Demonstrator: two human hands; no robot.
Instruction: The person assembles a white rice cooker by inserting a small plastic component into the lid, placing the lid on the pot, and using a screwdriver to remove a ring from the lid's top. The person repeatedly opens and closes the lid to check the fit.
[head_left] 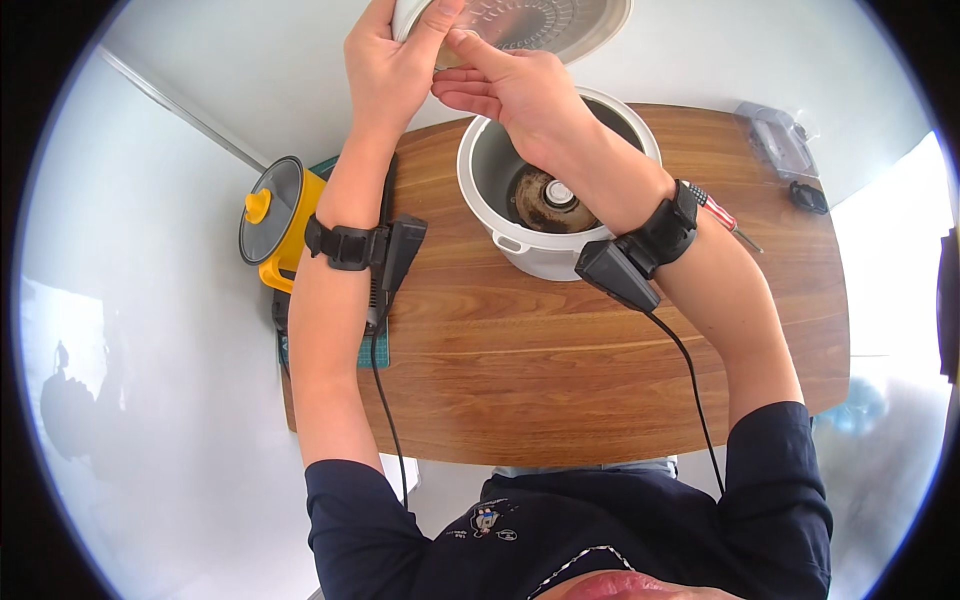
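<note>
Two hands [400, 60], one white cooker [545, 200], one yellow pot [280, 220], one screwdriver [722, 215], one wooden table [560, 380].

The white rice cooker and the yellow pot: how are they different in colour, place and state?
The white rice cooker stands on the wooden table, lid raised, bare heating plate showing; the yellow pot sits at the table's left edge, closed under a glass lid. The cooker looks bigger. The left hand and right hand touch only the cooker's lid. Both are round.

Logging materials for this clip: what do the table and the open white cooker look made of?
Table: wood or wood-look laminate, brown with visible grain, satin sheen. White cooker: body likely glossy plastic, smooth and uniformly white; the inner well looks like dull grey metal.
</note>
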